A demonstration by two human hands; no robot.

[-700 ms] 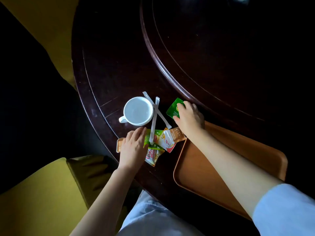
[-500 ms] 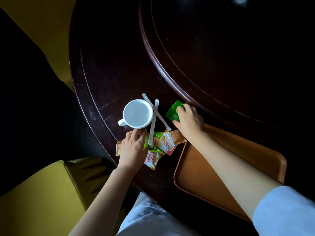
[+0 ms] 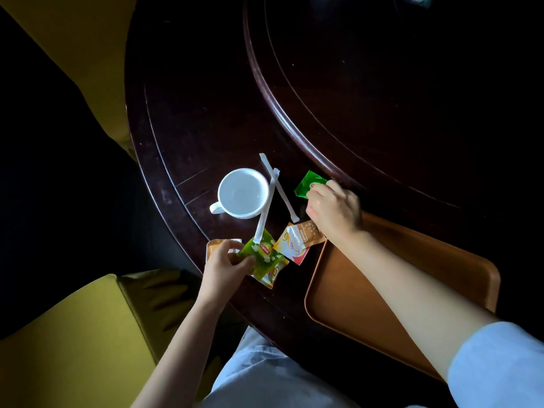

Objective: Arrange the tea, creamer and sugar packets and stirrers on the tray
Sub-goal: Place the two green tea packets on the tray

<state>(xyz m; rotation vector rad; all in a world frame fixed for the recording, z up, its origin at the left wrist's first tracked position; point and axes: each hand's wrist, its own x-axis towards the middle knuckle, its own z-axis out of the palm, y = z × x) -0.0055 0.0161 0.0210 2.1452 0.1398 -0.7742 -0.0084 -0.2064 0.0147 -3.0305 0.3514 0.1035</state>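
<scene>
My left hand (image 3: 225, 265) pinches the near corner of a light green Lipton tea packet (image 3: 263, 252), which lies over other packets at the table's near edge. Fingers of my right hand (image 3: 334, 212) grip a dark green tea packet (image 3: 307, 184) on the table. Between the hands lies an orange and white packet (image 3: 295, 241). An orange packet (image 3: 216, 245) peeks out left of my left hand. Two white stirrers (image 3: 278, 187) lie crossed beside the cup, one end resting on the Lipton packet. The brown tray (image 3: 350, 293) sits at the right with my right forearm over it.
A white cup (image 3: 243, 192) with its handle to the left stands just behind the packets. The dark round wooden table (image 3: 191, 119) carries a raised inner disc (image 3: 382, 83). Yellow chairs (image 3: 70, 334) stand at the left and my trousers show below.
My left hand has curled its fingers and taken hold of the light green Lipton packet, exposing its face. My right hand has closed more on the dark green packet.
</scene>
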